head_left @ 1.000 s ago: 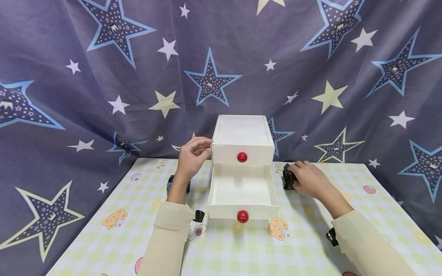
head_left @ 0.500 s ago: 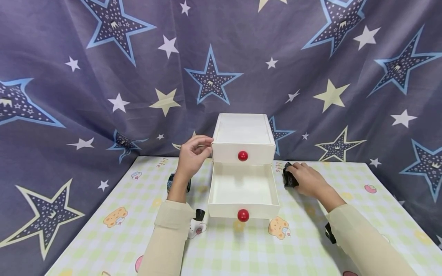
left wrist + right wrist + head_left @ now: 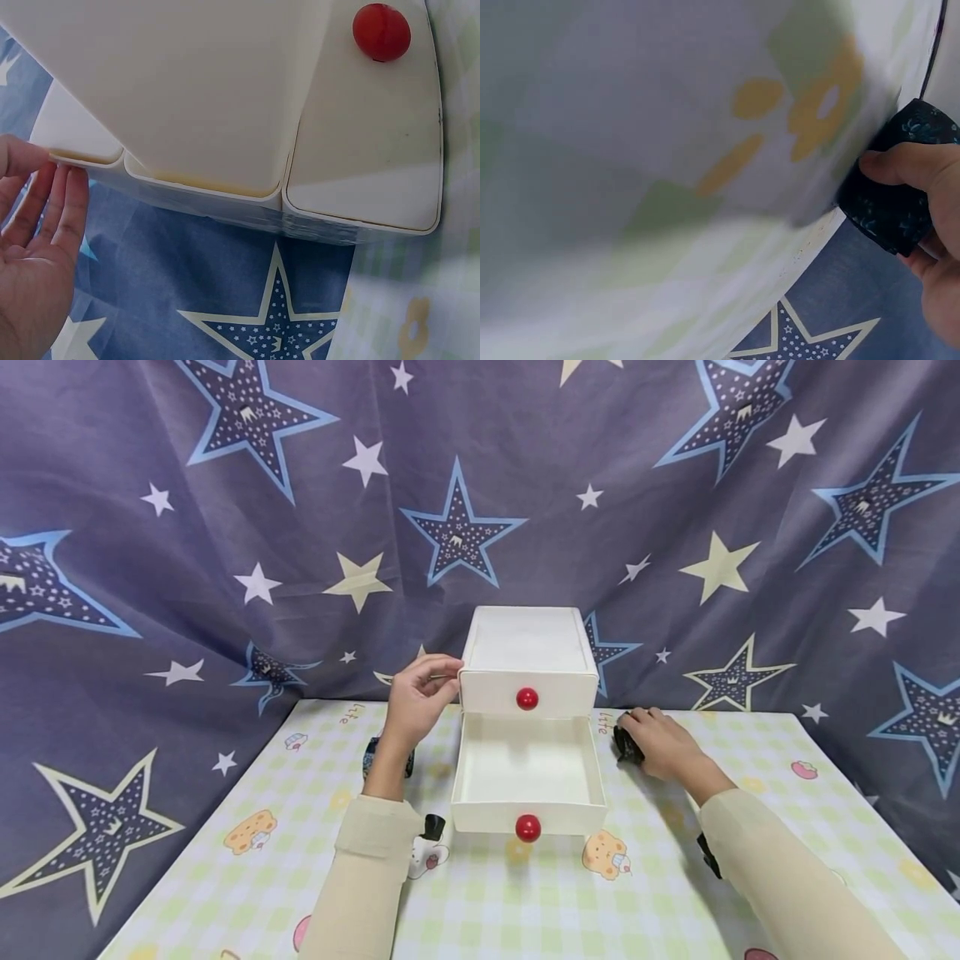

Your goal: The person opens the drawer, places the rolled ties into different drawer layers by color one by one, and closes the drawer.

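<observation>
Dark bundle (image 3: 627, 745) upright under right hand (image 3: 660, 742)

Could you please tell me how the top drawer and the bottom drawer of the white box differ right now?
The top drawer is pushed in, flush with the box front; the bottom drawer is pulled out toward the person. The top drawer's inside is hidden; the bottom drawer's inside shows and looks empty. The left hand rests against the box beside the top drawer, while no hand touches the bottom drawer. Both are white with a red knob.
</observation>
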A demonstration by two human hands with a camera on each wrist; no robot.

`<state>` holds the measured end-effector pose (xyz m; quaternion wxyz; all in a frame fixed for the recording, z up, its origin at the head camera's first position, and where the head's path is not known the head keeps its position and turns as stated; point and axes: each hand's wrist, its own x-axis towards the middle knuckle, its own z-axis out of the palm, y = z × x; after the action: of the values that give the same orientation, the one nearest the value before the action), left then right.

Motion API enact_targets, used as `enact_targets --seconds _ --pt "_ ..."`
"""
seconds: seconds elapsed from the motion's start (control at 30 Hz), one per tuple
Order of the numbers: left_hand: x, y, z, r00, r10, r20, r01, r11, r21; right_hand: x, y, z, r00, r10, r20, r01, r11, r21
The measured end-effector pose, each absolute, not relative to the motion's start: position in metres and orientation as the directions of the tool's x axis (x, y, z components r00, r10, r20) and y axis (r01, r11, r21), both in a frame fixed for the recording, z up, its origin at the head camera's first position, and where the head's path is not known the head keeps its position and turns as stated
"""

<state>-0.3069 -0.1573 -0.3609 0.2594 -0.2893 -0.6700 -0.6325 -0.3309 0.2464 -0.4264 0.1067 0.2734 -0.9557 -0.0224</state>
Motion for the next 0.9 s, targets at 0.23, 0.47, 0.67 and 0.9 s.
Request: enact_targets --seconds 0.23,0.47,0.67,0.9 --pt "-0.307 -0.156 -0.36 -0.704 0.065 0.707 0.71 0.027 0.704 -0.339 0.248 -0.429 -0.844 -0.516 0.146 -0.503 0.856 0.118" --pt "-0.307 -0.157 -0.361 -0.701 0.061 0.71 0.712 0.027 0.701 -0.345 0.249 -0.435 -0.844 -0.513 0.157 -0.501 0.858 0.108" --pt "-0.307 -0.158 -0.36 -0.676 0.073 0.733 0.736 0.02 0.677 -0.346 0.247 -0.434 -0.834 -0.525 0.169 -0.508 0.85 0.135" --pt "-0.308 -0.158 -0.36 -0.683 0.077 0.726 0.729 0.015 0.684 -0.343 0.246 -0.434 -0.807 -0.554 0.206 -0.526 0.832 0.178"
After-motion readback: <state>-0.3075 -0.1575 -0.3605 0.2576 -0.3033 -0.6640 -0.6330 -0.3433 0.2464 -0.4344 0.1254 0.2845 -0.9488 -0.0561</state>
